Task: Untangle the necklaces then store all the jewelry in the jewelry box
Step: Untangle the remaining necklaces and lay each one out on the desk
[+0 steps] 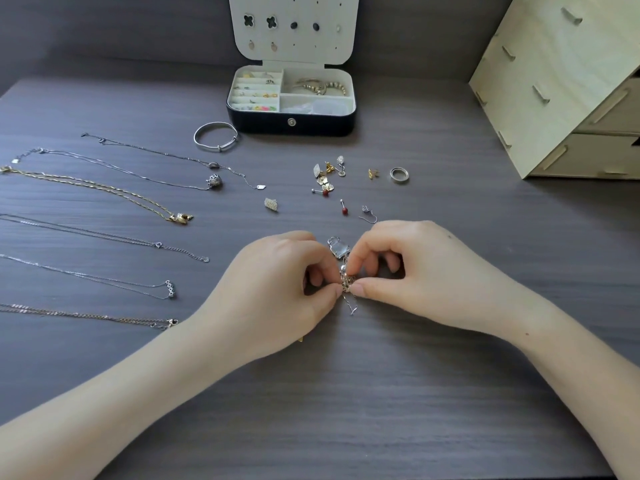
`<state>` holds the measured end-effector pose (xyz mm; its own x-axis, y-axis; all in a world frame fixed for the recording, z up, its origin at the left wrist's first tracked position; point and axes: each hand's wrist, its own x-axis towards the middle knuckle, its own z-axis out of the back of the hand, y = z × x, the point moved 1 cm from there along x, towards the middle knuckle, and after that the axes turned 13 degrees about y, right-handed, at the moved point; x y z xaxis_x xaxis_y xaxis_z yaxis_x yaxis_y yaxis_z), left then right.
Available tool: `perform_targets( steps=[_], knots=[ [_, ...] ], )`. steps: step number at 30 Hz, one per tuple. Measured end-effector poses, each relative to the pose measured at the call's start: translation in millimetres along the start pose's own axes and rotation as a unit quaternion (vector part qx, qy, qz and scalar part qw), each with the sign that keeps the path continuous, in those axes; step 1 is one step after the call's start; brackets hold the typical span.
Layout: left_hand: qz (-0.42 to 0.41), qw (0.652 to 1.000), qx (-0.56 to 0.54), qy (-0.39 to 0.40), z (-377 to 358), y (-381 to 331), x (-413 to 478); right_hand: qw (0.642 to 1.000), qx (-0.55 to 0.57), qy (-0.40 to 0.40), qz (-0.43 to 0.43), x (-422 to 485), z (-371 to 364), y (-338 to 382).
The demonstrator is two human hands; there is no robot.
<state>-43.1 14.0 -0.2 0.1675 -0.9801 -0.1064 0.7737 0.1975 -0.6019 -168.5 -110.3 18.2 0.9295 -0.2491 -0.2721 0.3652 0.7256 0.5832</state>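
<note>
Head view: left hand (284,282) and right hand (415,271) pinch a chain tangle (346,282) at near centre.
Laid-out necklaces (104,188) lie left; loose earrings (325,174) sit beyond the hands; farthest, the open jewelry box (291,128) holds small pieces (258,95) in left slots, bracelets (315,86) far right.

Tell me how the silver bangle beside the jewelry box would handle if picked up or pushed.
The silver bangle looks like a rigid metal hoop, so it should probably keep its shape when lifted. Lying flat on the table, it would likely slide rather than roll.
</note>
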Motion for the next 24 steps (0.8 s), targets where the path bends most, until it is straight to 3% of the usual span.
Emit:
perform_targets(
  steps=[6, 11, 17, 24],
  knots=[
    [-0.003, 0.998, -0.059, 0.007, 3.8, 1.9, -4.1, 1.000, -0.005, 0.006, 0.007, -1.9, 1.3, 1.6],
    [0.001, 0.993, -0.116, 0.000, 4.1, 2.2, -4.9, 0.985, 0.170, 0.042, 0.007, -6.2, 11.8, 3.1],
    [-0.006, 0.966, -0.259, 0.016, 2.9, 3.2, -2.8, 0.953, 0.296, 0.059, 0.010, -5.1, 11.5, 4.1],
    [0.004, 0.967, -0.256, 0.008, 4.2, 0.3, -1.4, 0.966, 0.254, 0.041, -0.031, -2.7, 12.8, -0.1]
  ],
)
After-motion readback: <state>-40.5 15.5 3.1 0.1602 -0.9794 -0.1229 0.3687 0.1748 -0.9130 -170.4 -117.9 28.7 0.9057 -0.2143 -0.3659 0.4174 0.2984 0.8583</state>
